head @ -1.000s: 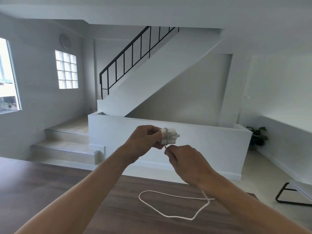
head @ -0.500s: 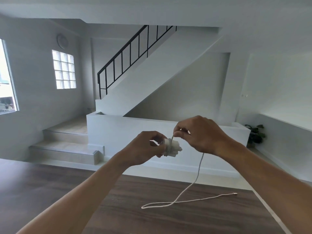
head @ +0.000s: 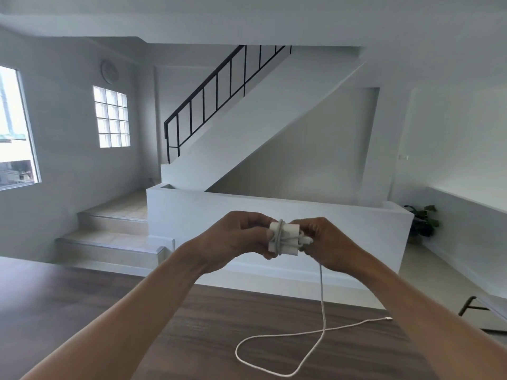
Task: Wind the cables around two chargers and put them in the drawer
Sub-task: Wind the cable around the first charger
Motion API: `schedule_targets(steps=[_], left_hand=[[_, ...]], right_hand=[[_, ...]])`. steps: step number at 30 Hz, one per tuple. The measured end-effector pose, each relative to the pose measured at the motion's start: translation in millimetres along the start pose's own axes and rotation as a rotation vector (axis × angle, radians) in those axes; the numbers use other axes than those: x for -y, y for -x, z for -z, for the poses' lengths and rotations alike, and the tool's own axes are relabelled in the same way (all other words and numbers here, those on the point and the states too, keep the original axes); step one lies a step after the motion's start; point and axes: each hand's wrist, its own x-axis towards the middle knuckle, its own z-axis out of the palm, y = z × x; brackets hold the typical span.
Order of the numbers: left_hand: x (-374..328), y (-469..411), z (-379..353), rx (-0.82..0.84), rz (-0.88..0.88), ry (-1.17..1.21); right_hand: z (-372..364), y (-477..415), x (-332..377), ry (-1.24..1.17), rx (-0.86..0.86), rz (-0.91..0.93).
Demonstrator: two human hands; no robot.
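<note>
A small white charger block (head: pixel 285 239) is held up in front of me, above the far edge of the table, with a few turns of white cable wrapped around it. My left hand (head: pixel 238 237) grips the block's left end. My right hand (head: pixel 326 242) pinches the cable at the block's right side. The loose cable (head: pixel 321 303) hangs down from my right hand and lies in a loop on the dark wooden table (head: pixel 192 325), its plug end (head: pixel 388 318) resting to the right. No second charger and no drawer are in view.
Beyond the table stand a low white wall (head: pixel 192 215), tiled steps (head: pixel 109 237) and a staircase with a black railing (head: pixel 219 91). A black chair frame (head: pixel 472 308) and a potted plant (head: pixel 422 220) are at the right.
My right hand has come down from above the block to its right side, laying more cable around it. The loop on the table has shifted and shortened.
</note>
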Motion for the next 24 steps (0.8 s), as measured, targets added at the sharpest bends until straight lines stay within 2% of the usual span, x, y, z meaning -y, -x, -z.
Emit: schedule_targets(steps=[3,5,9,14,19,24], left_hand=[[-3,-5,-1,-0.054,0.007,0.109],[-3,-8,-2,-0.091,0.015,0.120],[1,-15,-3,-0.260,0.072,-0.014],[12,-17,1,-0.434,0.074,-0.196],[24,-15,0,-0.462,0.069,-0.373],[34,-16,-5,-0.505,0.095,-0.400]], right_hand=[[-24,7,-8,-0.112,-0.024,-0.110],[-40,12,-8,-0.119,-0.079,-0.121],[-59,20,-4,0.105,-0.187,-0.073],[-57,25,11,0.452,-0.111,-0.076],[-41,26,29,0.617,-0.058,-0.073],[-28,26,41,0.679,-0.009,-0.046]])
